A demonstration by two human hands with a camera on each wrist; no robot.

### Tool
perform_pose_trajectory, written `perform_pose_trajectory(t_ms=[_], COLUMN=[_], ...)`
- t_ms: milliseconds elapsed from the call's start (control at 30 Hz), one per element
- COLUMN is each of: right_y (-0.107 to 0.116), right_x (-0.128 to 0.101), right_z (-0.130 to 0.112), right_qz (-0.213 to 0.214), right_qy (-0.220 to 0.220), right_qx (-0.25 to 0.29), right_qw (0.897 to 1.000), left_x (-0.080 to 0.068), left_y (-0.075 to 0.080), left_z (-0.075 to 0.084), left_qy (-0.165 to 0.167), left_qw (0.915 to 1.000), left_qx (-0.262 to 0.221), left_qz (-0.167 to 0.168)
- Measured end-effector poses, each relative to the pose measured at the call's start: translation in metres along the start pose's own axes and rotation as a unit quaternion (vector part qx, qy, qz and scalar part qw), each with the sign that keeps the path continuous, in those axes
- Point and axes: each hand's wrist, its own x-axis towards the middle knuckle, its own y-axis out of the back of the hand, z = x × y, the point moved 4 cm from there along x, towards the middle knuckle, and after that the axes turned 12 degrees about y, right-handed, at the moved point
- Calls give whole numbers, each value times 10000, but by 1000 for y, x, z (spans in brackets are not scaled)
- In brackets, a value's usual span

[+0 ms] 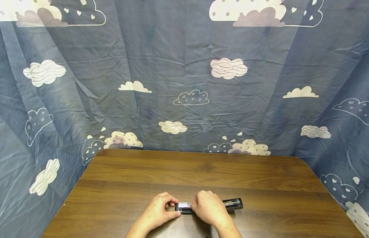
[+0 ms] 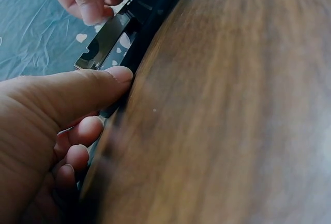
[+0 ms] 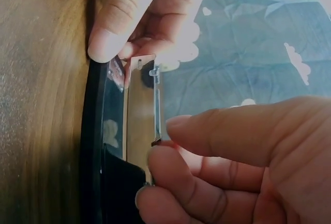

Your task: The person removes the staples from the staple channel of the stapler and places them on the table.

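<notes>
Head view: stapler (image 1: pixel 232 204) in left hand (image 1: pixel 158 211) and right hand (image 1: pixel 208 207), on table (image 1: pixel 202 172).

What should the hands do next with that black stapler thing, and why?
Probably the right hand should slide the shiny metal strip further along the black stapler. Its fingers already pinch that strip, while the left hand holds the stapler's end against the table.

Stapler (image 1: pixel 209 205) lies on the tabletop (image 1: pixel 202 175) near your front edge, lengthwise left to right. Your left hand (image 1: pixel 160 211) is at its left end, your right hand (image 1: pixel 209 208) over its middle. Curtain (image 1: pixel 184 82) hangs behind and on both sides.
</notes>
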Motion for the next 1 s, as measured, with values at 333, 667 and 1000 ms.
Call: perform_pose_trajectory(t_ms=[333,667,1000], right_y=[0,3,14], right_x=[0,-1,-4], right_z=[-2,2,7], right_qz=[-20,-93,-5], right_qy=[40,151,88], right_qx=[72,198,256], right_qw=[10000,9996,9996], left_x=[-1,-2,-2], left_y=[-1,-1,-1], left_z=[1,1,1], left_qy=[-66,-57,-110], left_qw=[9999,9999,9999], left_qx=[-74,-105,-105], left_qz=[-59,-35,46])
